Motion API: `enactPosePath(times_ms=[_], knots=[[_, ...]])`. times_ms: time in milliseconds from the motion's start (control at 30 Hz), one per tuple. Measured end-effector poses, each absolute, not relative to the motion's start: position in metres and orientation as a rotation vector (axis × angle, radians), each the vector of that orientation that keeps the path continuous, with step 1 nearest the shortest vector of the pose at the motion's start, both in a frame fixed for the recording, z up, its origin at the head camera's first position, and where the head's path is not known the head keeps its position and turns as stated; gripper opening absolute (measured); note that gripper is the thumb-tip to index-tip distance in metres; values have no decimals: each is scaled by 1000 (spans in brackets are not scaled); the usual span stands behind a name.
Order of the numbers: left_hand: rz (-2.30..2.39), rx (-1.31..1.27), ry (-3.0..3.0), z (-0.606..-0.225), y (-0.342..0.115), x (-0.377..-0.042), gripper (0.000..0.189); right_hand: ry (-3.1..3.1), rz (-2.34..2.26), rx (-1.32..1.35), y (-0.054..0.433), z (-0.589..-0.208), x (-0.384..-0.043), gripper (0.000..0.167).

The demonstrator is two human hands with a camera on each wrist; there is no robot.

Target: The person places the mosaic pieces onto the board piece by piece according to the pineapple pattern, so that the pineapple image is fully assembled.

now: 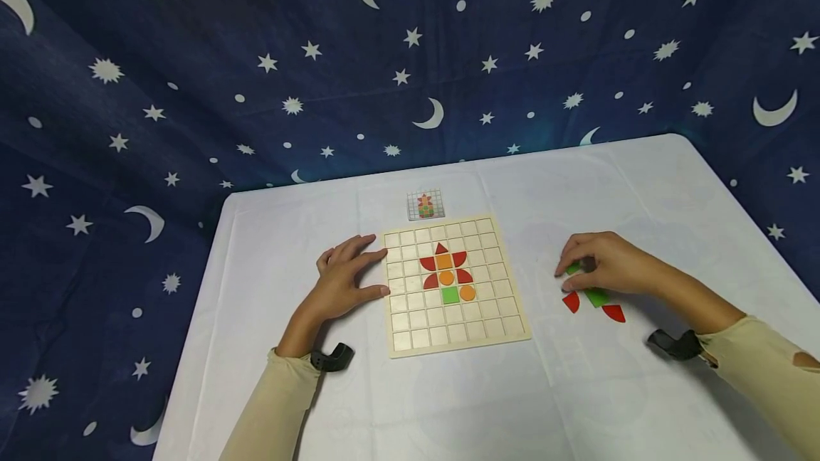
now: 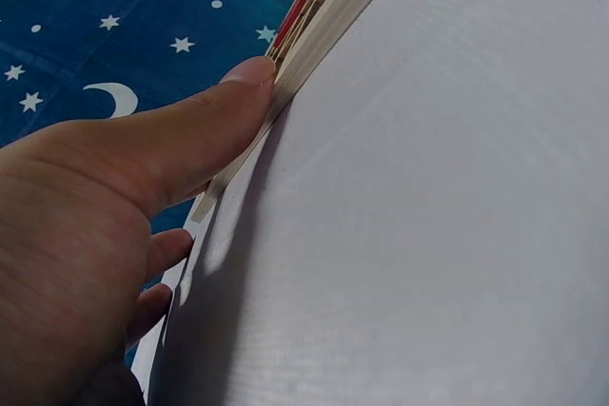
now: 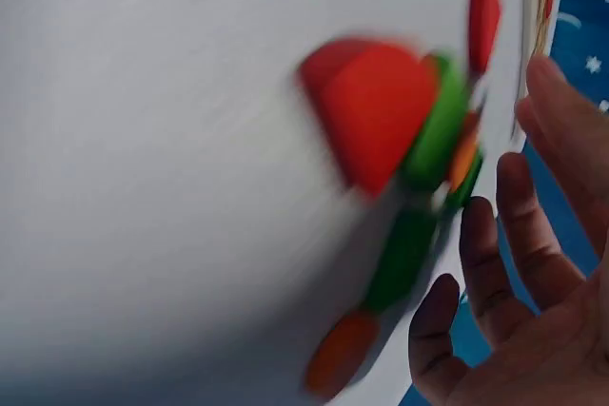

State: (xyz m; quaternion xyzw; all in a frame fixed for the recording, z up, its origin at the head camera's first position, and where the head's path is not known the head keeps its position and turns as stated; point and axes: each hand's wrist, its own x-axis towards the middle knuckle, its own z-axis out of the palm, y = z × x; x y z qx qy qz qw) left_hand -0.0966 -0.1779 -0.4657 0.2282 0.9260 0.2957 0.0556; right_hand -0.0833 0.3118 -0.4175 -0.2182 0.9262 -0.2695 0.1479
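Note:
A wooden grid board (image 1: 474,329) lies on the table. On it are a red triangle (image 1: 440,248), several red quarter-circles (image 1: 459,259), an orange square (image 1: 443,262), two orange circles (image 1: 468,293) and a green square (image 1: 450,295). My left hand (image 1: 339,283) touches the board's left edge, thumb and fingers spread. Over a loose pile to the right hovers my right hand (image 1: 605,262), thumb and fingers apart around a green piece (image 1: 572,269). Beside it lie another green piece (image 1: 597,297) and red quarter-circles (image 1: 613,313). In the right wrist view orange pieces (image 3: 343,354) also show, blurred.
A small pattern card (image 1: 426,205) with a coloured picture on a grid lies just behind the board. White cloth (image 1: 307,212) covers the table. A dark blue curtain (image 1: 359,55) with moons and stars hangs behind and at the sides.

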Motion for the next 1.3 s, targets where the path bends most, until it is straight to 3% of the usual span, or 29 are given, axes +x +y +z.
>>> enactPosePath(times_ms=[333,1100,1300], knots=[[874,700,2821,-467,-179,-97,72,2663,-712,-608,334,-424,-81,25],[884,693,2815,-467,-179,-97,72,2829,-745,-570,334,-432,-85,17],[889,695,2815,-467,-179,-97,72,2826,-692,-528,328,-430,-83,28]])
